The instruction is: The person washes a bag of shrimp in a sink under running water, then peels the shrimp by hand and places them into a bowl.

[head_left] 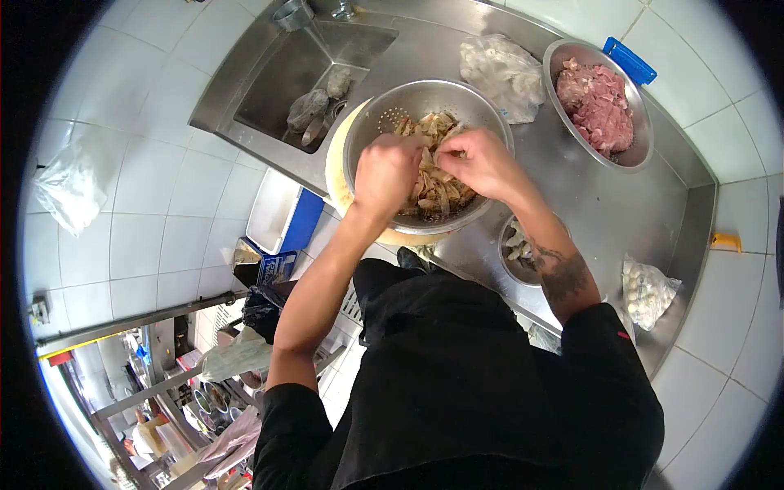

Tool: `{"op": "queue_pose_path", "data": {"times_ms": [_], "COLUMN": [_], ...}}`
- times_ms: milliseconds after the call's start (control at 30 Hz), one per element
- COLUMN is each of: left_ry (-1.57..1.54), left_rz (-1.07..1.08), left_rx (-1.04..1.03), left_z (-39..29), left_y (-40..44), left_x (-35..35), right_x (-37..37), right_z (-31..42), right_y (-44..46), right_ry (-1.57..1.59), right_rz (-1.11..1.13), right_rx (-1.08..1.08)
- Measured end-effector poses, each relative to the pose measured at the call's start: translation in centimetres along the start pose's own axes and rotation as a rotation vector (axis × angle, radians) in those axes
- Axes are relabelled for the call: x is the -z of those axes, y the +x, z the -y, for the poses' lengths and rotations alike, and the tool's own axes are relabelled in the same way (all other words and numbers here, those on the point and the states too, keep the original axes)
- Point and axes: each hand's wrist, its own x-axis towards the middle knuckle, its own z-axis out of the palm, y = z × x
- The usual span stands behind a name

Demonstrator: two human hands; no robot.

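A large perforated metal colander [478,102] holds a heap of brownish, unpeeled shrimp [441,192]. Both of my hands are over the heap, close together. My left hand [386,173] is closed in a pinch, its back towards me. Facing it from the right, my right hand [482,163] pinches with thumb and forefinger. What looks like a shrimp is between the fingertips, partly hidden by the fingers. Below my right forearm, a smaller metal bowl [505,255] contains pale, peeled-looking shrimp [518,243], partly covered by the arm.
The colander rests over a pale yellow round rim [336,167]. Behind it lies a cloudy plastic bag [502,77]. A colander of raw meat [600,110] stands at the right. The sink [278,90] is at the left; another bag [648,292] lies on the counter's right side.
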Motion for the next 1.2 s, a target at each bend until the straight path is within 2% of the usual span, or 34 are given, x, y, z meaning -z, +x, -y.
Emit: {"op": "queue_pose_path", "data": {"times_ms": [100, 167, 200, 300, 400, 500, 600, 700, 900, 1000, 1100, 1133, 1200], "left_ry": [-0.467, -0.789, -0.863, -1.096, -1.265, -1.218, -1.009, -0.995, -1.210, -1.248, -1.247, -1.240, -1.226], "left_rz": [0.099, 0.229, 0.288, 0.344, 0.371, 0.372, 0.487, 0.472, 0.408, 0.390, 0.371, 0.386, 0.426], "left_rx": [0.292, 0.444, 0.459, 0.441, 0.412, 0.418, 0.386, 0.430, 0.474, 0.505, 0.508, 0.498, 0.470], "left_z": [1.8, 3.6, 3.8, 3.8, 3.2, 2.6, 3.2, 3.8, 3.5, 3.8, 5.2, 5.0, 4.1], "left_y": [0.0, -0.1, 0.0, -0.4, -0.1, -0.2, -0.4, -0.6, -0.5, -0.5, -0.9, -0.9, -0.8], "left_x": [-0.1, 0.2, 0.6, 1.1, 2.1, 3.7, 4.6, 5.2, 5.1, 5.3, 5.2, 5.1, 4.9], "right_x": [0.9, 0.3, -0.1, -0.4, -0.2, 0.2, 0.3, 0.1, 0.4, 0.7, 2.6, 2.5, 0.0], "right_z": [0.5, -0.3, -0.5, -0.4, -0.1, 0.2, 0.2, 0.2, 1.9, 0.2, 0.1, 0.1, -0.9], "right_y": [-0.8, -1.4, -1.5, -0.7, -0.2, -0.1, -0.4, -0.7, -1.9, -1.9, -1.9, -1.5, -1.1], "right_ry": [-0.265, -0.373, -0.426, -0.350, -0.366, -0.262, -0.037, 0.173, 0.288, 0.440, 0.194, -0.126, -0.013], "right_rz": [0.062, -0.117, -0.203, -0.252, -0.034, 0.002, 0.083, 0.098, 0.077, -0.002, 0.017, 0.081, -0.002], "right_rx": [0.039, 0.183, 0.257, 0.532, 0.435, 0.484, 0.375, 0.270, 0.062, 0.069, 0.004, 0.054, 0.149]}}
